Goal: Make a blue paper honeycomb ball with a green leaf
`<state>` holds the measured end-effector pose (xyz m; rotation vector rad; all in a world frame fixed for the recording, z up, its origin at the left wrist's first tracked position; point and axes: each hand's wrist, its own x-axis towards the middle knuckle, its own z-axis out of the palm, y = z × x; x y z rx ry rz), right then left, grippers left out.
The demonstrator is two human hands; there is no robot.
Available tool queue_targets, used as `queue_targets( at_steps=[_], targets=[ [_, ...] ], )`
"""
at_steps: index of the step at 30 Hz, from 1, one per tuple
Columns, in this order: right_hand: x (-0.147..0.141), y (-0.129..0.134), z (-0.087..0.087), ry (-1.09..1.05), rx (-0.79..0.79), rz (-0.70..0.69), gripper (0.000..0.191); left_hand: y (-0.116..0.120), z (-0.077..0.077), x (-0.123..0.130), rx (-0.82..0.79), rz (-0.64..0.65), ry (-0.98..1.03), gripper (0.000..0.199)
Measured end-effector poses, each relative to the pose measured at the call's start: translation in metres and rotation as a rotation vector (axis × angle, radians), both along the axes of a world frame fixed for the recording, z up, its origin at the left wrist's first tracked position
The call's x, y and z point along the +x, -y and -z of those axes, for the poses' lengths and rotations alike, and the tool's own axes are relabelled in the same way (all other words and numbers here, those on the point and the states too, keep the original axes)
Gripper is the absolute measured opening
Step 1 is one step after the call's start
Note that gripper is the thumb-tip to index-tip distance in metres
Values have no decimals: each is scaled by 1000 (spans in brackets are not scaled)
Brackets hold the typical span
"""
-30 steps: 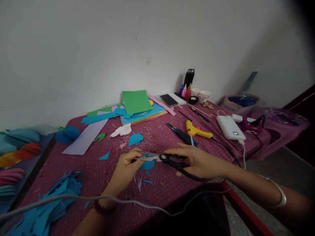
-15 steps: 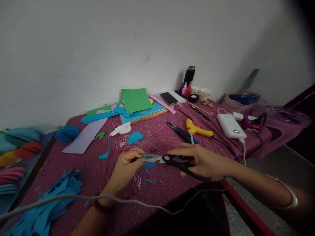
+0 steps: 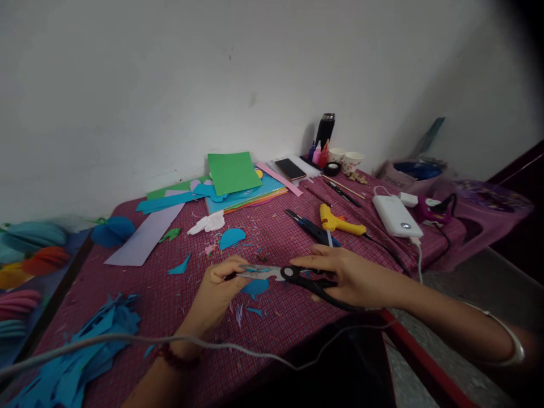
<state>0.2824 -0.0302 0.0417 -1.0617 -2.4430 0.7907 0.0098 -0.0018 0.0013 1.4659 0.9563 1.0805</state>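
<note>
Black-handled scissors [image 3: 293, 276] are in my right hand [image 3: 351, 277], with its fingers through and around the handles. Their metal blades point left, nearly closed, towards my left hand [image 3: 223, 283]. The fingertips of that hand are pinched at the blade tips. A small piece of blue paper [image 3: 260, 269] shows along the blades there, its rest hidden by my fingers. On the cloth just below the blades lies another blue paper piece [image 3: 255, 288]. A rounded blue cutout [image 3: 232, 238] lies a little farther back.
Blue paper scraps [image 3: 96, 348] are heaped at front left. A white cable [image 3: 204, 343] crosses in front of my wrists. A yellow glue gun [image 3: 342, 222], a utility knife [image 3: 312, 228] and a white power bank [image 3: 396, 215] lie to the right. Green paper [image 3: 235, 173] rests at the back.
The scissor blades have come closer together, and more of the blue piece beneath them shows. Both hands stay almost in place; the view has shifted slightly.
</note>
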Motion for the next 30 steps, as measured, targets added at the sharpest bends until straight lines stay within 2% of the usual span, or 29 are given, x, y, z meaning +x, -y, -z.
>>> queue_targets(
  at_steps=[5,10,15,23,30],
  targets=[
    [2,-2,3,10,15,-14,49,0,2,0,-34,4,2,7],
    [2,-1,5,19,28,3,47,0,12,-1,-114,5,53,6],
    [-1,-1,7,-14,29,-43,50,-1,17,0,-150,-11,71,7],
    [-1,1,13,5,34,-18,46,0,11,1,-166,-26,43,8],
    [-8,4,11,39,9,18,58,7,7,15,-237,33,79,3]
  ],
)
